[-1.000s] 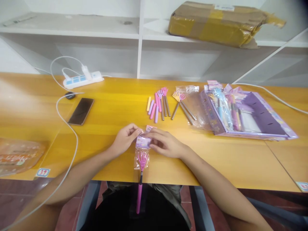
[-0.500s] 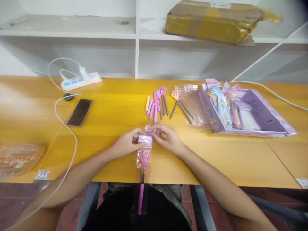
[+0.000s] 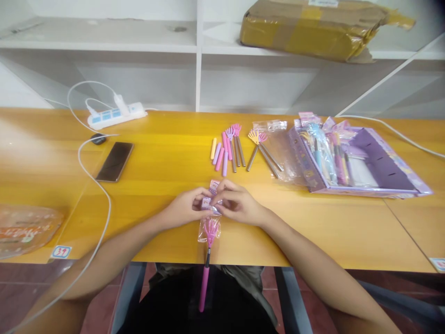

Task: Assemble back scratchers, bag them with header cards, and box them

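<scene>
L hand (image 3: pixel 186 206) & R hand (image 3: pixel 239 204) nearly meet over the table's (image 3: pixel 167 162) near part. Fingers of both are bent in, pinching the printed card (image 3: pixel 206 202) at the top of a clear bag (image 3: pixel 202 235): L from its left side, R w/ thumb & index from its right. Some fingertips are tucked out of sight, so can't tell their exact hold. Pink back scratcher (image 3: pixel 211 230) sits in that bag, just body-side of the fingers, claw head nearest them, pink handle running past the table edge over the lap.

Ahead of the fingers, near: short tubes (image 3: pixel 225 164), 1 yellow, others pink & purple; next to them, claw-topped metal rods (image 3: pixel 238 153) in 2 groups. Ahead & R of the fingers: flat clear bags (image 3: pixel 283 157) beside a purple box (image 3: pixel 389 153) w/ bagged scratchers (image 3: pixel 325 157) inside. L of the fingers, well apart: dark phone (image 3: pixel 115 162), white cable (image 3: pixel 110 208), power strip (image 3: pixel 104 123) farther off. High beyond the fingers, to R: taped carton (image 3: pixel 306 30) on a shelf.
</scene>
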`<state>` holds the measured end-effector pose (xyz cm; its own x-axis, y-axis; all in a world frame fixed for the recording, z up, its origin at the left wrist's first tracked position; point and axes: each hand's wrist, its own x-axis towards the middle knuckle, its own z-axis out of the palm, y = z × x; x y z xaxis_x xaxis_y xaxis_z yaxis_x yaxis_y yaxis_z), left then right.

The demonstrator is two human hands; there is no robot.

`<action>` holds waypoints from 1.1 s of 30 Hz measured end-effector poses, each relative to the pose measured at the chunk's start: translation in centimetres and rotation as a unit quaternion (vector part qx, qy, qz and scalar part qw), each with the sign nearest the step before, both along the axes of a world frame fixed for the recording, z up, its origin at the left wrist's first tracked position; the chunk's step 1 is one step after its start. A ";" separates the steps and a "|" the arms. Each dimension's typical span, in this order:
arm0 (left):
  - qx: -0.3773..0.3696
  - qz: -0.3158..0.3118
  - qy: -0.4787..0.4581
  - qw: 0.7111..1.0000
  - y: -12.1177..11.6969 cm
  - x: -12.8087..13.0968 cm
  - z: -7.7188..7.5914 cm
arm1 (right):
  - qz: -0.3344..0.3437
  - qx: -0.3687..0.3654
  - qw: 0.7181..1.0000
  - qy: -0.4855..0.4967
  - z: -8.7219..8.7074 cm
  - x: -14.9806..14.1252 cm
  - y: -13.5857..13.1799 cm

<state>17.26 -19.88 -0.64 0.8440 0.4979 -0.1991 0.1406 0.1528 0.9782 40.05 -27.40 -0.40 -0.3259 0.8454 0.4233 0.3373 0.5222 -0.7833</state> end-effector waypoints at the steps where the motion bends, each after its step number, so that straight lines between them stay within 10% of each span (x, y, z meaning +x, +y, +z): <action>1: -0.004 -0.002 0.000 1.000 0.0 0.0 0.1 | 0.005 0.001 1.000 -0.001 0.0 0.0 0.0; 14: 0.046 -0.005 0.015 0.999 0.2 -0.1 0.1 | 0.048 -0.079 0.995 0.031 -0.4 0.2 -0.1; 21: 0.051 0.007 0.043 0.998 0.4 -0.2 0.1 | 0.094 -0.263 0.951 0.136 -1.8 -0.5 0.0; 33: -0.039 -0.086 0.012 0.995 0.6 -0.5 -0.2 | 0.173 -0.331 0.909 0.185 -1.0 1.1 0.4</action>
<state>16.78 -19.28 -0.85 0.9098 0.3292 -0.2527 0.1941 0.2008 0.9602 41.18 -26.95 -1.42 -0.5598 0.8286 -0.0070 -0.1077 -0.0812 -0.9909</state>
